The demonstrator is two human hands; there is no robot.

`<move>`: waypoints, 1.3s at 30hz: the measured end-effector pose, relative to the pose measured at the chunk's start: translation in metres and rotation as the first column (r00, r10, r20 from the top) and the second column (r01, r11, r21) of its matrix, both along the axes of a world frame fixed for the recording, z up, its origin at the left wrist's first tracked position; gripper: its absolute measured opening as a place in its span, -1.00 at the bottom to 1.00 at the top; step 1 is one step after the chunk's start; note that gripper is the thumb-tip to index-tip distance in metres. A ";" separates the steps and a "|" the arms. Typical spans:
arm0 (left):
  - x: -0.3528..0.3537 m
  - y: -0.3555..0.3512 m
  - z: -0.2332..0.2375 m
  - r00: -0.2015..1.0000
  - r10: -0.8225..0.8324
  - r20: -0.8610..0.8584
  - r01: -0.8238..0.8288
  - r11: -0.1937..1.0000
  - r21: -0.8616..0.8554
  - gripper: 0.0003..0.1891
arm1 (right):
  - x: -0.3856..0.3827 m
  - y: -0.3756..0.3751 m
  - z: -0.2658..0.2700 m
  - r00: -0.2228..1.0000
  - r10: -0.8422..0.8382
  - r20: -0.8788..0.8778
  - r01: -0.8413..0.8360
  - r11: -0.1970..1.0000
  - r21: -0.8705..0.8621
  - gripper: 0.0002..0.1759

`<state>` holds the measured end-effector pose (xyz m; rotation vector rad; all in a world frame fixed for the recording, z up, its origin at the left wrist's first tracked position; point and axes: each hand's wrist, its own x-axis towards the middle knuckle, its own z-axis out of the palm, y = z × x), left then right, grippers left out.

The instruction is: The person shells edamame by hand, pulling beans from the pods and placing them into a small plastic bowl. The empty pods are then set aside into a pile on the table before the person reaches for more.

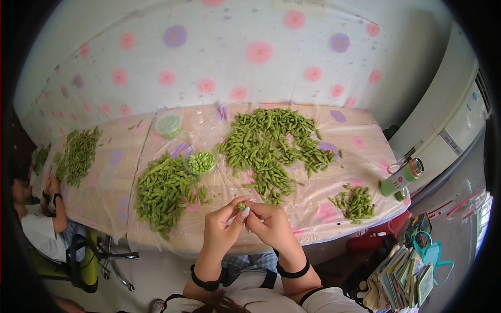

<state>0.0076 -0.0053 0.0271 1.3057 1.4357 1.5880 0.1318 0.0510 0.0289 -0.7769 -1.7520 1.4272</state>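
Note:
My left hand [223, 221] and my right hand [267, 221] meet in front of me at the table's near edge. Pinched between the fingertips of both is a small green soybean pod [241, 206], mostly covered by the fingers. Just left of them lies a large heap of green pods [162, 195]. A clear bowl of shelled beans [201, 163] stands beside that heap. Beyond my hands spreads a wider pile of pods [269, 141], and a small pile [359, 203] is to the right.
A lidded clear tub [168, 125] stands farther back. At the right edge is a green bottle [401, 178], with books [399, 279] below. Another person [44, 219] sits at the left by more pods [78, 156]. A flowered plastic cover [318, 221] lies over the table.

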 end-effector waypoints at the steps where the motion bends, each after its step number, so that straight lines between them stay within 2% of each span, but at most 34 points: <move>1: 0.001 0.001 0.000 0.992 -0.005 0.124 0.003 1.000 0.014 -0.73 | 0.000 0.001 0.000 1.000 0.019 0.022 -0.020 0.999 0.043 -0.78; 2: 0.000 0.002 -0.004 0.992 -0.003 0.124 0.002 1.000 0.015 -0.73 | -0.001 0.001 0.001 1.000 0.020 0.022 -0.021 0.999 0.043 -0.78; 4: -0.001 0.002 -0.013 0.950 0.014 0.311 -0.023 0.999 0.026 -0.68 | -0.003 -0.002 0.003 0.998 0.028 -0.064 -0.026 0.999 0.021 -0.79; 5: 0.000 0.003 -0.013 0.950 0.014 0.311 -0.024 0.999 0.026 -0.68 | -0.003 -0.002 0.002 0.998 0.028 -0.063 -0.027 0.999 0.021 -0.79; 7: 0.002 0.006 -0.012 0.905 0.107 0.411 -0.105 0.994 -0.027 -0.67 | -0.004 0.001 -0.003 0.996 0.060 -0.064 -0.056 0.996 0.065 -0.79; 14: 0.003 0.010 -0.020 0.876 0.105 0.470 -0.136 0.990 0.032 -0.67 | -0.013 0.006 -0.019 0.995 0.088 -0.052 -0.079 0.985 0.152 -0.78; 19: -0.002 0.010 -0.026 0.849 0.136 0.511 -0.157 0.988 -0.001 -0.68 | -0.017 0.009 -0.032 0.983 0.124 -0.137 -0.096 0.976 0.195 -0.78; 20: -0.004 0.009 -0.026 0.848 0.137 0.512 -0.158 0.987 -0.002 -0.68 | -0.018 0.007 -0.031 0.983 0.125 -0.136 -0.097 0.976 0.194 -0.78; 22: -0.008 0.008 -0.023 0.852 0.122 0.510 -0.109 0.992 -0.056 -0.68 | -0.019 0.003 -0.028 0.981 0.110 -0.161 -0.102 0.993 0.058 -0.79; 26: -0.009 0.012 -0.025 0.827 0.156 0.540 -0.153 0.987 -0.051 -0.74 | -0.020 0.009 -0.039 0.978 0.069 -0.195 -0.057 0.996 0.067 -0.83; 28: -0.014 0.016 -0.039 0.947 0.208 0.246 -0.228 0.972 0.055 -0.80 | -0.020 0.009 -0.040 0.985 -0.052 -0.162 0.061 0.997 0.051 -0.89; 29: -0.014 0.014 -0.042 0.947 0.206 0.246 -0.226 0.973 0.056 -0.80 | -0.021 0.009 -0.039 0.985 -0.054 -0.163 0.063 0.997 0.052 -0.89; 31: -0.011 0.010 -0.034 0.929 0.133 0.344 -0.139 0.990 -0.007 -0.83 | -0.028 0.008 -0.035 0.969 -0.143 -0.204 0.184 0.962 0.202 -0.92; 35: -0.003 0.006 -0.023 0.944 0.101 0.316 -0.111 0.994 0.015 -0.83 | -0.033 0.002 -0.035 0.961 -0.118 -0.252 0.150 0.982 0.112 -0.91; 37: -0.004 0.003 -0.018 0.940 0.057 0.336 -0.073 0.997 0.033 -0.81 | -0.032 -0.002 -0.028 0.967 -0.085 -0.239 0.085 0.996 -0.011 -0.91; 39: -0.002 0.004 -0.019 0.948 0.079 0.309 -0.103 0.993 0.063 -0.82 | -0.029 0.001 -0.030 0.982 -0.052 -0.184 0.049 0.999 -0.018 -0.90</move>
